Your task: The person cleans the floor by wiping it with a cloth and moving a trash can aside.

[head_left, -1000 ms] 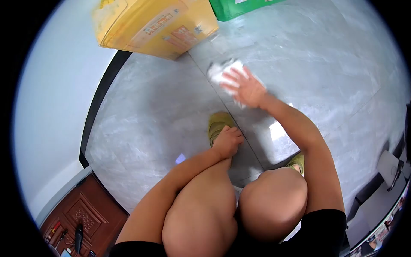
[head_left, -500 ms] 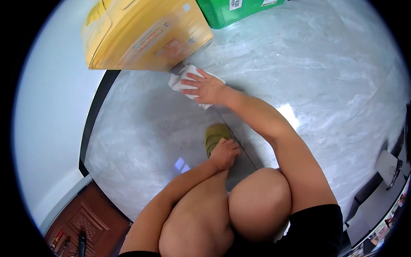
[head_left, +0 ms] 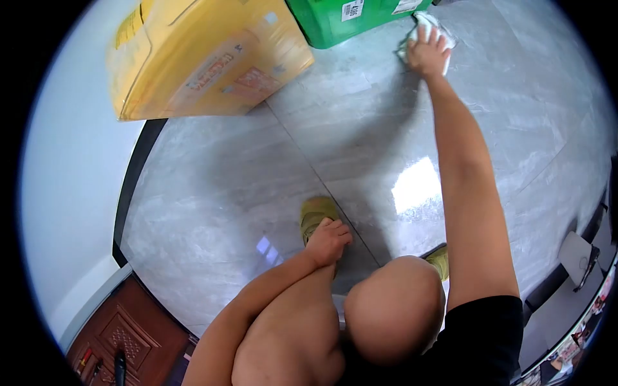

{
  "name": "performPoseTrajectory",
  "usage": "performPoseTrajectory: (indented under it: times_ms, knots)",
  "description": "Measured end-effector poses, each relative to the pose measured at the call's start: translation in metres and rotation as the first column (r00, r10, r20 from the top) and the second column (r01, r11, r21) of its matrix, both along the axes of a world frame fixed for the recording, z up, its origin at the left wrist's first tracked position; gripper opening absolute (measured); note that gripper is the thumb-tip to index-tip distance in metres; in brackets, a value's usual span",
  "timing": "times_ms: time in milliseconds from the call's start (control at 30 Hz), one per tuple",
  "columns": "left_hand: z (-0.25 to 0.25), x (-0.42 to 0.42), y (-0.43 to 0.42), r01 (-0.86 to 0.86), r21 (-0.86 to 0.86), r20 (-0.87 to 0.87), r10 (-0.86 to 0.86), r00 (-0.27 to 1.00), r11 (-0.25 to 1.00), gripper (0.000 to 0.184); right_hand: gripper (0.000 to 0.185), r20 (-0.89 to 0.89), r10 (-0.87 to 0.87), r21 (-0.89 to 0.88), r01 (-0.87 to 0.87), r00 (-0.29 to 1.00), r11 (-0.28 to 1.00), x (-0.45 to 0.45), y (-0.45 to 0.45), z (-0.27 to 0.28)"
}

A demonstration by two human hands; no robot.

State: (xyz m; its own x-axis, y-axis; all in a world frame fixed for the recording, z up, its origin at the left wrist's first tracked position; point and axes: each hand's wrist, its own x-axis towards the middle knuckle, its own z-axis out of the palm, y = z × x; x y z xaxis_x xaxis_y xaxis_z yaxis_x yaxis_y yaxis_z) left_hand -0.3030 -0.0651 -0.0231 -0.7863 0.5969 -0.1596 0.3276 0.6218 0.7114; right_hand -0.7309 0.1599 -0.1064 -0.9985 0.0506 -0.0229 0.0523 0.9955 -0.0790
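On the glossy grey floor (head_left: pixel 257 167), my right hand (head_left: pixel 427 58) lies flat over a white cloth (head_left: pixel 428 19) with its fingers spread. The arm reaches far forward, just right of the green bin's (head_left: pixel 351 26) lower corner. Part of the cloth is hidden beneath the hand. My left hand (head_left: pixel 329 241) rests at the front of my lower leg, its fingers curled in and nothing visible in them. It hangs just above an olive-green shoe (head_left: pixel 317 212). The tip of my other shoe (head_left: pixel 439 260) shows beside the right arm.
A large yellow bin (head_left: pixel 212 58) stands at the upper left near a white wall (head_left: pixel 71 154) with black skirting. A brown panelled door (head_left: pixel 129 334) is at the lower left. Dark and grey furniture (head_left: pixel 576 257) lines the right edge.
My right hand has swept the white cloth from beside the yellow bin to the right and farther away, near the green bin. My left hand stays at the leg. The view has shifted slightly.
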Motion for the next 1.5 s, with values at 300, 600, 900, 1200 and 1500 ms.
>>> performPoseTrajectory:
  times_ms: [300,600,900,1200,1500]
  knots:
    - [0.001,0.002,0.002,-0.019,0.007,-0.031,0.019,0.999,1.000,0.021,0.059,0.108,0.649,-0.080,-0.644,0.753,0.760,0.120,-0.143,0.028]
    - [-0.004,0.006,0.005,-0.038,0.003,-0.044,0.038,0.998,0.999,0.020,0.058,0.096,0.221,0.004,-0.223,0.970,0.975,0.062,-0.069,0.029]
    - [0.007,-0.002,0.010,0.006,-0.082,-0.044,-0.009,0.999,0.997,0.012,0.060,-0.043,0.842,-0.239,-0.824,0.537,0.514,0.211,-0.101,0.043]
    - [0.004,0.002,0.004,-0.050,-0.093,-0.085,0.042,0.996,0.994,0.015,0.060,0.040,0.093,0.026,-0.094,0.995,0.995,0.184,0.142,0.022]
    - [0.002,-0.001,-0.009,-0.055,-0.162,-0.147,0.031,0.989,0.985,0.014,0.060,-0.065,0.431,-0.421,-0.416,0.900,0.806,0.325,0.050,0.027]
